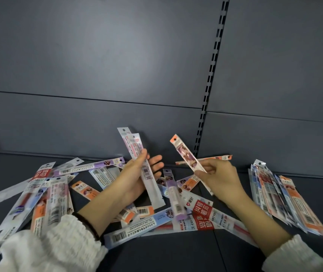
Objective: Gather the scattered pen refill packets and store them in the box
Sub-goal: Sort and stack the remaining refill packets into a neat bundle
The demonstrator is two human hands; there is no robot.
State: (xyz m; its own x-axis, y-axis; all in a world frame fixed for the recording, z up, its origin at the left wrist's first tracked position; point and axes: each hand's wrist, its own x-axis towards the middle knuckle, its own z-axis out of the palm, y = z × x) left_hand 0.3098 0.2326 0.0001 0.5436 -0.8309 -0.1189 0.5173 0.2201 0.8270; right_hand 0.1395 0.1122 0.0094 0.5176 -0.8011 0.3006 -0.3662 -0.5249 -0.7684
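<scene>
Dark grey shelf (pixel 156 256) under scattered refill packets (pixel 105 167), stacked packets (pixel 286 199).

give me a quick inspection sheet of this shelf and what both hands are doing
surface: dark grey shelf, flat
job's things: loose packets scattered and overlapping across the shelf; neater pile of packets at far right; box not in view
clutter: nothing seen
grippers: left hand grips white packets, tilted upward; right hand pinches orange-topped packet, raised off the shelf
cables: nothing seen
surroundings: grey back panel; slotted upright
</scene>
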